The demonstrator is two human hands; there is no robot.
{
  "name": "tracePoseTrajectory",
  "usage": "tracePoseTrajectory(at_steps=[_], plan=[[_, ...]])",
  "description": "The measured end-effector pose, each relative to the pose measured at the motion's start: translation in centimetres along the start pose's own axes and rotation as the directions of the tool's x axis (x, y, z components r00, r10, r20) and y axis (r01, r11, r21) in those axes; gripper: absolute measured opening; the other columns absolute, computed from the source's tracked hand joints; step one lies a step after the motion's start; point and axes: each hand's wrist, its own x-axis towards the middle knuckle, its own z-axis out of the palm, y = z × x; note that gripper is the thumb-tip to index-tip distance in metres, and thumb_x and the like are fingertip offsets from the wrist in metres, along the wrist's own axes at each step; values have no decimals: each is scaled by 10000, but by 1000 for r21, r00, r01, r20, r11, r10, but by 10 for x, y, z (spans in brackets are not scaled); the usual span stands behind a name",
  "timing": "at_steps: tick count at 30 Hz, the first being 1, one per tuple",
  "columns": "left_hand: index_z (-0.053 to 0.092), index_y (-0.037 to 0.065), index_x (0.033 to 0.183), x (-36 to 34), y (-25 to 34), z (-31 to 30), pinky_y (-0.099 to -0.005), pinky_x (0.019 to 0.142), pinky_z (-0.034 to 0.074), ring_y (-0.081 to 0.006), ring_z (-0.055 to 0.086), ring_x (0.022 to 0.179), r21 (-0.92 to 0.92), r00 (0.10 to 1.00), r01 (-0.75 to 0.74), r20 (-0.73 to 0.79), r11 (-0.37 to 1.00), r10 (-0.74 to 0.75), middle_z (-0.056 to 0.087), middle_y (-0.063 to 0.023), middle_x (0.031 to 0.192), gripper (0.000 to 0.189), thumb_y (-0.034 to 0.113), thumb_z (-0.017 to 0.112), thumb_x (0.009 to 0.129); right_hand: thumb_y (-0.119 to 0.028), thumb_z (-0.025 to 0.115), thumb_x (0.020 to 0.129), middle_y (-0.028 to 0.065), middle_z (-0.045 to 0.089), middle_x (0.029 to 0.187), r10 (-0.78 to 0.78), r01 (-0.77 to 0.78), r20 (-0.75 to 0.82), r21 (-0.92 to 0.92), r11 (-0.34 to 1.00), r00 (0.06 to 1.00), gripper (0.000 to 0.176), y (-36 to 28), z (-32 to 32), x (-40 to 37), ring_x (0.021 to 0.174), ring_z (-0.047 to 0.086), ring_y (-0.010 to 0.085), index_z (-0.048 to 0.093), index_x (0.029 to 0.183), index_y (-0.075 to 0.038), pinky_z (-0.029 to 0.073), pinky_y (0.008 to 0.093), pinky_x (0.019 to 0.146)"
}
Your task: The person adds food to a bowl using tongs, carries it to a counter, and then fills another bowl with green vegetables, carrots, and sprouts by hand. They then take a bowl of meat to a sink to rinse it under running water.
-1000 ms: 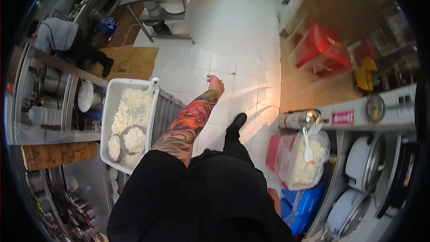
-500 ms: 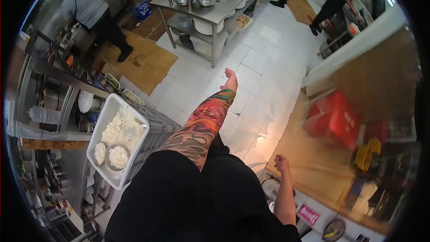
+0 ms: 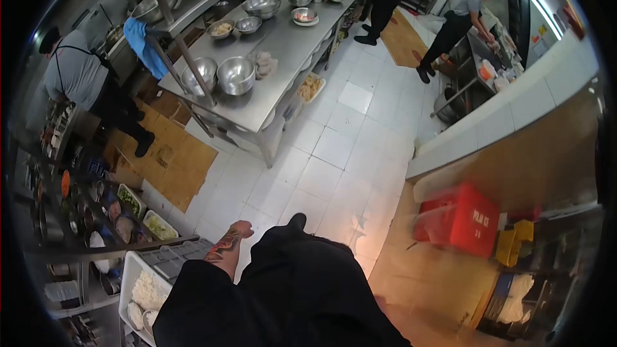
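red and dark ink patterned the forearm (image 3: 225, 249) behind the left hand (image 3: 241, 228), which hung at lower centre-left over the floor tiles (image 3: 334, 173). its fingers looked loosely curled with nothing visible in them, though how tightly they were folded could not be told. the right hand (image 3: 382, 302) was at most a blurred sliver of skin at lower centre, its grip unreadable. nearest the left hand, yet apart from it, lay the grey crate (image 3: 182, 257) and the white tub (image 3: 126, 302) of rice (image 3: 149, 291) at lower left, partly hidden by black clothing (image 3: 276, 289). the step in hand looked like walking, a dark shoe (image 3: 297, 220) showing ahead; moving on seemed to call for care at the tub's rim and the near corner of the steel table (image 3: 276, 71). the widest room ran along the tiles towards upper right, between that table and the low wall (image 3: 508, 115). a red box (image 3: 459, 218) bounded the right; co-workers stood at upper left (image 3: 80, 83) and upper right.
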Motion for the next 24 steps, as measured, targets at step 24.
tracePoseTrajectory(at_steps=[24], plan=[[671, 102, 1213, 134, 249, -365, -381, 847, 535, -290, 685, 908, -602, 666, -532, -732, 595, -144, 696, -149, 1126, 316, 155, 554, 923, -197, 561, 951, 121, 707, 853, 304, -296, 169, -66, 953, 938, 296, -277, -445, 719, 501, 649, 213, 626, 1207, -62, 501, 338, 407]])
